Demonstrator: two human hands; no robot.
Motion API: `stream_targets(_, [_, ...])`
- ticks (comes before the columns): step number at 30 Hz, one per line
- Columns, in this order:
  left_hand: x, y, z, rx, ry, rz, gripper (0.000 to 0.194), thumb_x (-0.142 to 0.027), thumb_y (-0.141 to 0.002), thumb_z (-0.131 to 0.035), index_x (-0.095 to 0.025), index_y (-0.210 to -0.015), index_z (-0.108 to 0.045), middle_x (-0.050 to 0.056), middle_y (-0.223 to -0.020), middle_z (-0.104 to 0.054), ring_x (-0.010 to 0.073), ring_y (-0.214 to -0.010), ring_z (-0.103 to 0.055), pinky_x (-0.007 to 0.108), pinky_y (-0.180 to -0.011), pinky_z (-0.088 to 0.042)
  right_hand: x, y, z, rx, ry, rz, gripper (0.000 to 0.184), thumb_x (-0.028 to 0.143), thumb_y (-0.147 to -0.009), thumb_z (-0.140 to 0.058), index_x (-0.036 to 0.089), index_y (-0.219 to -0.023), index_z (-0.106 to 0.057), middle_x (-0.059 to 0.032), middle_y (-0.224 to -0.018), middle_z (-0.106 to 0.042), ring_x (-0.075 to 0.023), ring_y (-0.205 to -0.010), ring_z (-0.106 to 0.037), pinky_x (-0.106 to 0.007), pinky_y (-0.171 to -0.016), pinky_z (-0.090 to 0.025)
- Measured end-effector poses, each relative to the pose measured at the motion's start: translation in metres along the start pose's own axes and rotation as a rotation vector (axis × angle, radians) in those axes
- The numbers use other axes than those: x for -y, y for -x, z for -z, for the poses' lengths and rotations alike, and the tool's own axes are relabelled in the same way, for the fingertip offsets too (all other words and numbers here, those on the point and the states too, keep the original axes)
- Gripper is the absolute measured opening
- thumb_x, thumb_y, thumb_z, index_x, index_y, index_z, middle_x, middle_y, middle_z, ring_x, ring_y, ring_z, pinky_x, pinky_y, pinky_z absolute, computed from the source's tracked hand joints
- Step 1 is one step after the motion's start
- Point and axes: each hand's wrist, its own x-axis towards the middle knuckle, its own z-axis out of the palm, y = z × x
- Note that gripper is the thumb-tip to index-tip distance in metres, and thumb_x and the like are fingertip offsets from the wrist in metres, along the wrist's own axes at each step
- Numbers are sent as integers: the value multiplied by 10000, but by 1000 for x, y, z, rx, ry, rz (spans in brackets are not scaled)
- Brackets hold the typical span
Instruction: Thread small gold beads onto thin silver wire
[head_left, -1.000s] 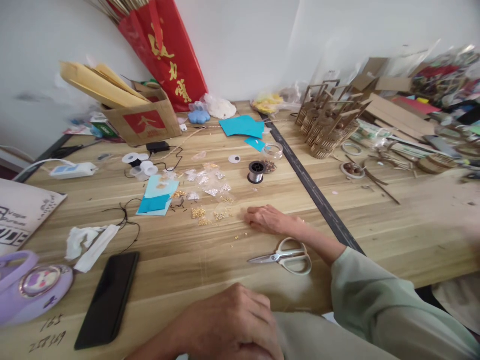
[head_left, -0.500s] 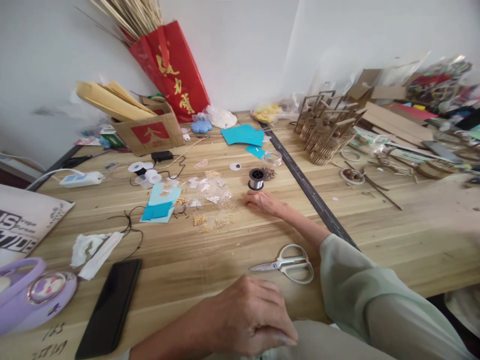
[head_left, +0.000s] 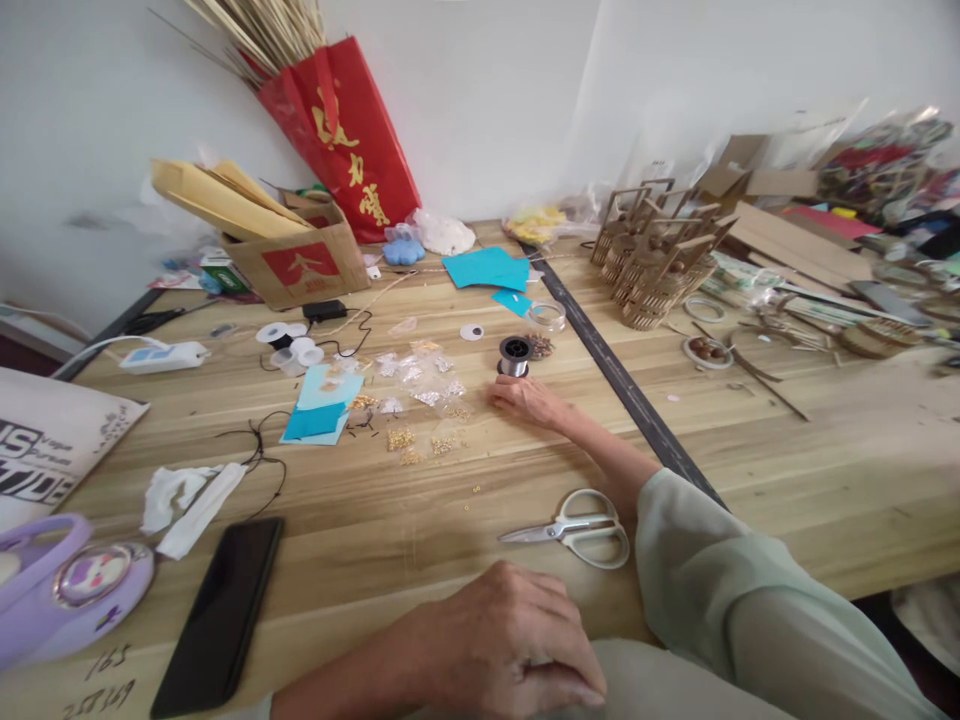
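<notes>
My right hand [head_left: 531, 402] rests on the wooden table just in front of a spool of silver wire [head_left: 514, 358], fingers curled together beside its lower flange. Whatever those fingertips hold, if anything, is hidden. My left hand [head_left: 517, 640] is near the table's front edge by my body, its fingers folded and thumb pressed in; I cannot make out what lies inside. Between the two hands lie white-handled scissors [head_left: 574, 528], blades pointing left. Left of the right hand are small bags of silver beads [head_left: 427, 380] and loose gold beads [head_left: 401, 440].
A black phone [head_left: 217, 615], white tissue [head_left: 199, 505] and a purple item [head_left: 67, 590] lie at left. Blue cards [head_left: 487, 268] are at the back. Small bamboo baskets [head_left: 649, 265] stand back right. A red bag [head_left: 341, 140] and cardboard box [head_left: 300, 265] stand back left.
My left hand has shifted slightly down and to the right, still folded. My right hand stays beside the wire spool with almost no movement.
</notes>
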Motion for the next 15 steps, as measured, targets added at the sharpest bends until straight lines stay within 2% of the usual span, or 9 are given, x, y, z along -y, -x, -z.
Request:
stream_targets(8, [-2, 1, -1, -37, -70, -18, 146, -200, -867, -553, -143, -761, -635, 32, -711, -686, 119, -677, -586, 216, -699, -461, 12, 35, 27, -90, -142, -3, 185, 233, -929, -454, 165, -1007, -607, -66, -950, -610, -151, -798, -569, -230, -662, -327])
stream_targets(11, [-5, 1, 1, -43, -71, -15, 131, -194, -864, -559, -146, -770, -636, 24, -716, -684, 112, -673, -581, 212, -705, -458, 20, 48, 32, -53, -176, 15, 174, 243, -926, -466, 169, -997, -606, -59, -927, -618, -145, -782, -575, -227, -658, -332])
stream_targets(15, [-7, 1, 1, -63, -80, -43, 126, -176, -851, -568, -136, -754, -637, 23, -698, -677, 114, -659, -573, 214, -691, -456, 29, 52, 24, 28, -121, 25, 157, 247, -928, -467, 172, -951, -604, -57, -920, -619, -144, -772, -576, -228, -623, -307])
